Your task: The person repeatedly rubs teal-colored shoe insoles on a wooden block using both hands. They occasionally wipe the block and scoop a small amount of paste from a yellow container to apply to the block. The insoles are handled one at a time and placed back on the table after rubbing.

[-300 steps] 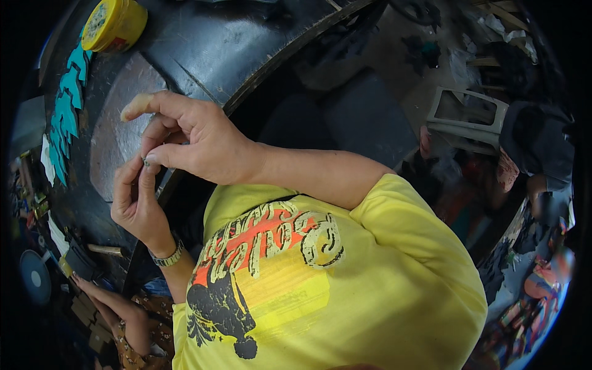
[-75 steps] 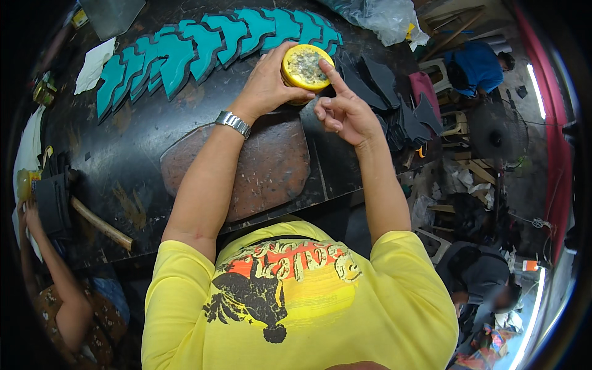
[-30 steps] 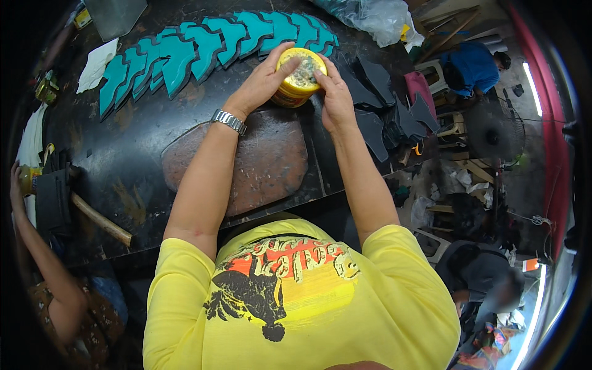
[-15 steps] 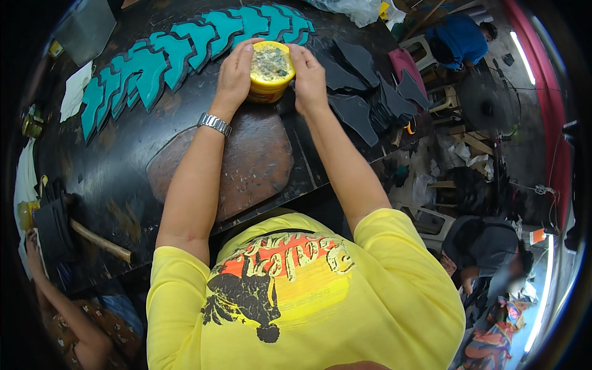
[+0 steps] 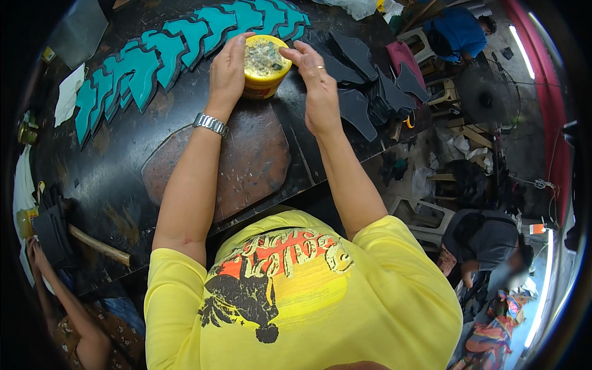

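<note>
Moved: yellow tub point(image 5: 264, 66) little shifted since half a second ago.
Hands: left hand point(image 5: 227, 73) grips tub; right hand point(image 5: 320, 86) fingertips touch its rim.
Bench: black bench point(image 5: 111, 179), teal pieces point(image 5: 148, 61) along far edge.

One package in view: a yellow round tub point(image 5: 264, 68), open-topped, standing on the black worktable point(image 5: 123, 179) at its far side, just beside the row of teal cut pieces point(image 5: 185, 43). Inside is a greyish, speckled mass. A red label band shows low on its wall. Left hand point(image 5: 227, 71) cups its left side; right hand point(image 5: 316, 80) fingertips touch the right rim. No signs or screens visible.
</note>
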The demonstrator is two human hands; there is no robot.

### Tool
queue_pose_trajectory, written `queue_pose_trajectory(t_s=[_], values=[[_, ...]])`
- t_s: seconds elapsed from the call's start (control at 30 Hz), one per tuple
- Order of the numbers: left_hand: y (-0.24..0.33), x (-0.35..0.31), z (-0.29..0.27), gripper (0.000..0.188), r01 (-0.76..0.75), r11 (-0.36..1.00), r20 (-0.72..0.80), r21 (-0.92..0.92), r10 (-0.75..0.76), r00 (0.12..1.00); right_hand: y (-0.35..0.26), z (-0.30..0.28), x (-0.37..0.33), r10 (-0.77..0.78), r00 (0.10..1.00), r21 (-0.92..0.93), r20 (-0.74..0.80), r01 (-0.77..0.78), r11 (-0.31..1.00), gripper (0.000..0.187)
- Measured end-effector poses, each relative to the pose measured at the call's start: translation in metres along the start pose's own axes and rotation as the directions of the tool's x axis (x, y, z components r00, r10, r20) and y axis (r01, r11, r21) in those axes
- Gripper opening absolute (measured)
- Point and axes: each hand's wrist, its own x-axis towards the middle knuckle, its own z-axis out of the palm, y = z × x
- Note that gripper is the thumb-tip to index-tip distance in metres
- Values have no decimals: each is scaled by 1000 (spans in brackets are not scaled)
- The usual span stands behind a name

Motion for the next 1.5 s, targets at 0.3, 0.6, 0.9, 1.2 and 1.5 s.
queue_pose_trajectory(t_s=[0.3, 0.6, 0.9, 1.2, 1.5], values=[[1, 3, -14, 40, -102, 980, 7, 170, 103, 995, 7, 0, 5, -115, 982, -466, 151, 173, 868, 47], [18, 8, -31, 54, -53, 992, 163, 112, 35, 986, -3, 5, 0, -144, 986, -424, 88, 167, 890, 50], [28, 4, -37, 101, -219, 951, 323, 217, 141, 936, -16, -12, 7, -153, 978, -278, 142, 188, 942, 61], [26, -1, -33, 104, -156, 965, 378, 213, 67, 924, -14, -17, -3, 339, 730, 601, 593, -682, 418, 56], [26, -2, -29, 104, -164, 942, 317, 294, 66, 946, -28, -3, -6, 454, 833, -329, 316, -353, 876, 76]])
